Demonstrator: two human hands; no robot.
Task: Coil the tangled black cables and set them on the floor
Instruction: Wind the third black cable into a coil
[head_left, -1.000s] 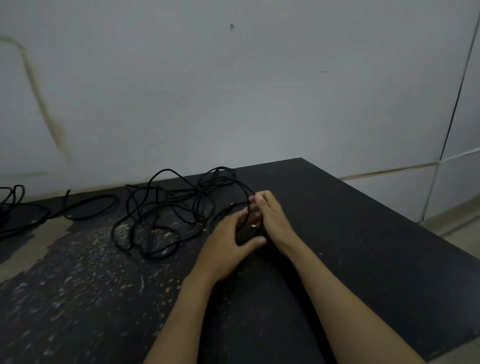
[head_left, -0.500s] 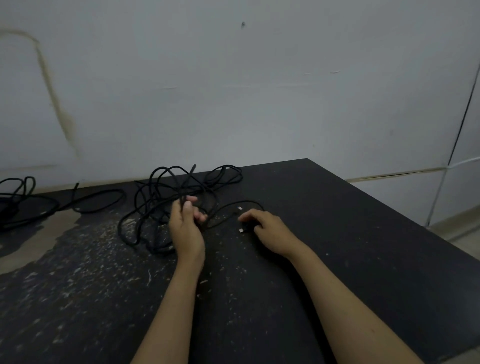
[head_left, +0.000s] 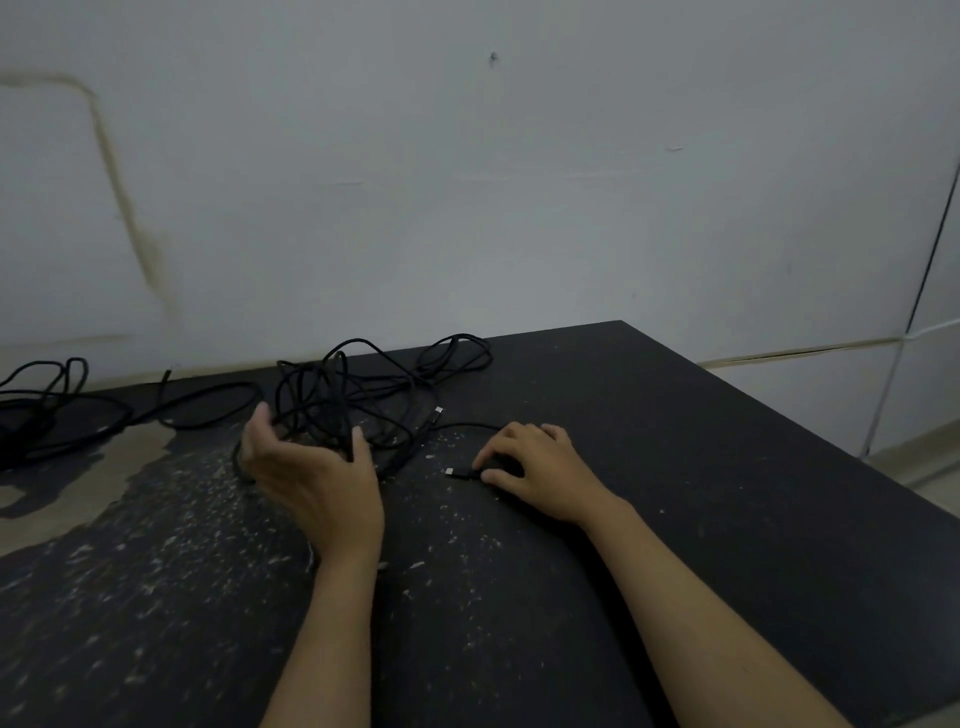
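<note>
Far left, we recorded a second bundle of black cable (head_left: 41, 400) lying on the worn dark surface (head_left: 727, 493), one strand running rightward from it along the far edge toward the main heap. Beside it, near left, we noted a patch where the dark coating (head_left: 78, 478) had worn away to a pale layer, with pale flecks scattered across the surface to the right of it.

Left of centre, toward the far edge, we logged the tangled black cable (head_left: 353, 395), a loose knot of loops resting on the surface, with further loops trailing right and far. One plug end (head_left: 438, 411) lay just right of the knot.

We found the left hand (head_left: 317, 473) at the near side of the tangle, palm turned inward, fingers and thumb spread wide in a cup; some strands crossed between thumb and fingers, but we could not tell that it gripped any.

Right of centre, we recorded the right hand (head_left: 540, 467) palm down, thumb and forefinger pinching a cable just behind its connector (head_left: 454, 472), which pointed left on the surface.

Behind everything stood a pale wall (head_left: 519, 208).
</note>
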